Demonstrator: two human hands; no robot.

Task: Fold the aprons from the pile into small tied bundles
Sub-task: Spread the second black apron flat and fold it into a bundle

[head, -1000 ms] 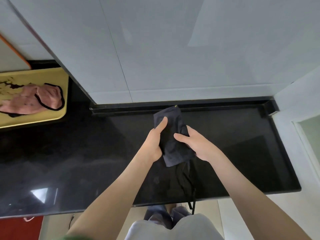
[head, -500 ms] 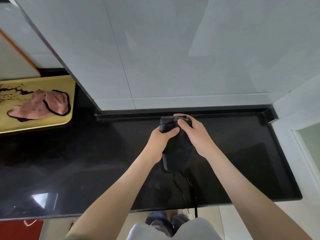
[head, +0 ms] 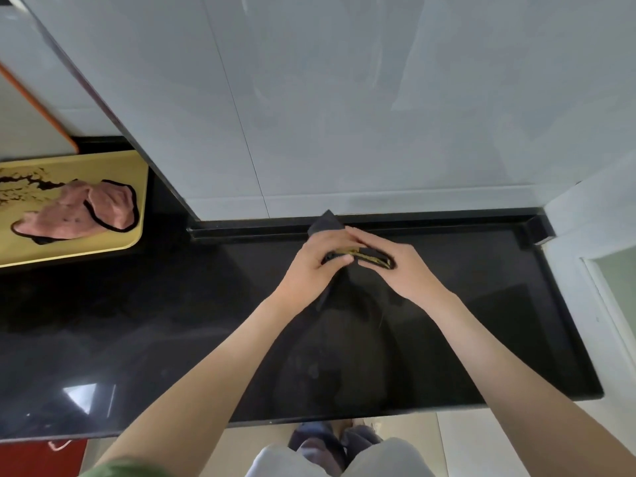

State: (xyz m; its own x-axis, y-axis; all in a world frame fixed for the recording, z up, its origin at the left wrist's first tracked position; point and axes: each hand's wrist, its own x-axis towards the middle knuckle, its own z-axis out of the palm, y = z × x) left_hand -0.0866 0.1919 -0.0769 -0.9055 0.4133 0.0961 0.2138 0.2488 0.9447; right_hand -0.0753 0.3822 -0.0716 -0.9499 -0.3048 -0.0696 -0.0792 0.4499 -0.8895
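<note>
Both hands hold a folded dark apron [head: 326,222] just above the back of the black counter [head: 137,321]. My left hand [head: 318,266] grips its left part, thumb on the near side. My right hand [head: 395,270] pinches the right end, where a yellowish edge shows between the fingers. One corner of the cloth sticks up behind my left hand and a dark fold hangs below it. The apron's strings cannot be made out against the dark counter. A pink apron with black trim [head: 86,210] lies crumpled on a yellow tray [head: 113,246] at the far left.
A grey tiled wall rises right behind the counter's raised back lip [head: 447,220]. The wall juts out on the left beside the tray. A white frame [head: 585,270] bounds the counter on the right. My legs and feet show below the front edge.
The apron went from a long upright fold to a shorter, flatter bundle. Both hands moved up to its top and now hold it sideways, and the hanging strings are no longer visible.
</note>
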